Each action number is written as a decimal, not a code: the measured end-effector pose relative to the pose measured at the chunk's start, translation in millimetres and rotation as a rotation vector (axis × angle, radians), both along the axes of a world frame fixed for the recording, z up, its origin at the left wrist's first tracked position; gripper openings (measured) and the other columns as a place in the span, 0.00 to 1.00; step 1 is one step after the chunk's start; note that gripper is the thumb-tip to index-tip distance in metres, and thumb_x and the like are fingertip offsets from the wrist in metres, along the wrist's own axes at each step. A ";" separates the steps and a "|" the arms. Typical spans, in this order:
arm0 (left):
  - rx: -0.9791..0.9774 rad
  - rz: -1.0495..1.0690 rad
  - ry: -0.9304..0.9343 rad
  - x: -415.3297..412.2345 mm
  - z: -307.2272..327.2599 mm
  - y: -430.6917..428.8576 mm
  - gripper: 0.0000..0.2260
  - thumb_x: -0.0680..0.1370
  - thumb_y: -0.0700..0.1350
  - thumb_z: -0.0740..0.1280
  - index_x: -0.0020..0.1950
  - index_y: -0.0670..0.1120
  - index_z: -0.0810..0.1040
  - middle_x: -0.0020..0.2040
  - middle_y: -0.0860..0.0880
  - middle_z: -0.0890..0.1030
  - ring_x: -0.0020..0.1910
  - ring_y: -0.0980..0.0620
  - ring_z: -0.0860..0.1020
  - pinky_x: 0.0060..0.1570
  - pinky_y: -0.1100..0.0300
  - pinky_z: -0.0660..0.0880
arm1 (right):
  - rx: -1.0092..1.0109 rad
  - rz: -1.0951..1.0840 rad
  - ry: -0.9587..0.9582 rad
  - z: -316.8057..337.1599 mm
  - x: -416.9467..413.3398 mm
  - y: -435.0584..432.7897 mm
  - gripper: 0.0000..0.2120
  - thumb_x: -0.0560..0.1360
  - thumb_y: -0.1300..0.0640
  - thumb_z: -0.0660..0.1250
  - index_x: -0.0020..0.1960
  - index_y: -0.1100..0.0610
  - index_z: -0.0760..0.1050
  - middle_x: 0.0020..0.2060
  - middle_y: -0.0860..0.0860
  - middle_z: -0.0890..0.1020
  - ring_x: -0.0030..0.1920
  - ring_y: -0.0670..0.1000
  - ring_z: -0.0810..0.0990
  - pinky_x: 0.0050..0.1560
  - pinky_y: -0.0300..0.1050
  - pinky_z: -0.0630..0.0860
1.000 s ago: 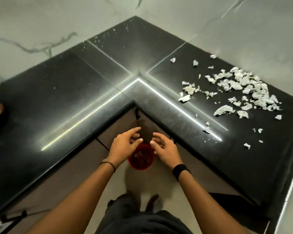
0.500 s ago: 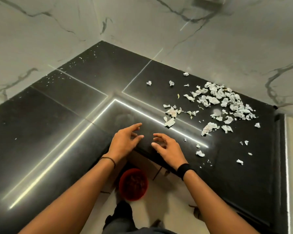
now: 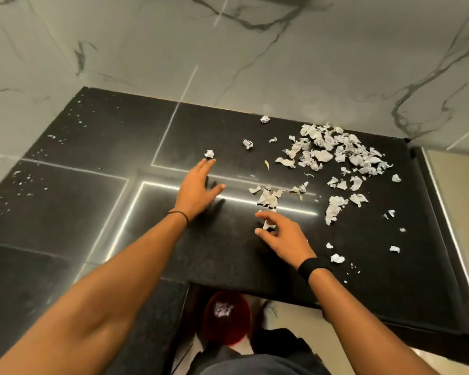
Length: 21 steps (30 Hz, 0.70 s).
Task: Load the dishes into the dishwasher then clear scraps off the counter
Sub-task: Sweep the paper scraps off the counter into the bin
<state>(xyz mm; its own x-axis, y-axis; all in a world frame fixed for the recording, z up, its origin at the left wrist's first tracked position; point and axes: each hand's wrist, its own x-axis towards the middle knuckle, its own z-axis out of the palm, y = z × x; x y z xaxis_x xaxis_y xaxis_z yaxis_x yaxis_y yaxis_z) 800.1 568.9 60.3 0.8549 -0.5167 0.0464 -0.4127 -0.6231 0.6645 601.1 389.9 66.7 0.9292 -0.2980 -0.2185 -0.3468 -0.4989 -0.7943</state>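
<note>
Head view: both my hands are over the black worktop, with the scraps not yet gathered.

My left hand lies flat and spread, holding nothing, its fingertips just short of a lone scrap. My right hand is half curled around a small piece; I cannot tell if it is pinched. The main heap sits well off to the right, near the wall. I judge that a fast sweep could flick light bits past the edge and miss the red bin on the floor below.
</note>
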 end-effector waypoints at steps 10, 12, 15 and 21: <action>0.229 0.014 -0.035 65.7 -34.9 -85.2 0.41 0.78 0.67 0.61 0.82 0.48 0.51 0.81 0.41 0.53 0.80 0.39 0.52 0.78 0.41 0.50 | 0.047 -0.050 0.022 -6.6 17.1 -56.7 0.15 0.76 0.55 0.72 0.62 0.46 0.78 0.58 0.43 0.81 0.58 0.42 0.78 0.60 0.45 0.78; 0.257 -0.068 -0.070 59.2 -35.4 -109.9 0.40 0.78 0.68 0.59 0.82 0.48 0.51 0.82 0.42 0.53 0.80 0.39 0.51 0.78 0.42 0.48 | 0.049 -0.046 0.020 -7.9 27.0 -67.0 0.15 0.76 0.55 0.72 0.62 0.46 0.79 0.58 0.43 0.81 0.59 0.42 0.78 0.60 0.45 0.78; 0.258 -0.241 -0.120 46.8 -37.5 -145.3 0.39 0.79 0.68 0.57 0.82 0.50 0.48 0.82 0.44 0.52 0.81 0.42 0.50 0.78 0.44 0.46 | 0.047 -0.028 -0.010 -6.1 40.8 -82.2 0.15 0.76 0.55 0.72 0.62 0.47 0.79 0.58 0.44 0.81 0.60 0.43 0.78 0.59 0.44 0.79; 0.184 -0.224 -0.130 83.3 -27.0 -192.8 0.38 0.79 0.67 0.59 0.82 0.50 0.53 0.82 0.44 0.54 0.80 0.41 0.52 0.78 0.44 0.49 | 0.020 -0.052 -0.006 2.1 52.9 -117.5 0.14 0.76 0.55 0.72 0.61 0.48 0.79 0.57 0.44 0.81 0.57 0.42 0.78 0.55 0.31 0.76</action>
<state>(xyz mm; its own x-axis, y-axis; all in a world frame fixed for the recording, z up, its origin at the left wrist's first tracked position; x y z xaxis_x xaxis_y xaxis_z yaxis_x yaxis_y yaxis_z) 883.4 376.0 33.3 0.7121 -0.7011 0.0360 -0.6269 -0.6121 0.4820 654.0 272.4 68.9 0.9138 -0.3421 -0.2188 -0.3669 -0.4645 -0.8060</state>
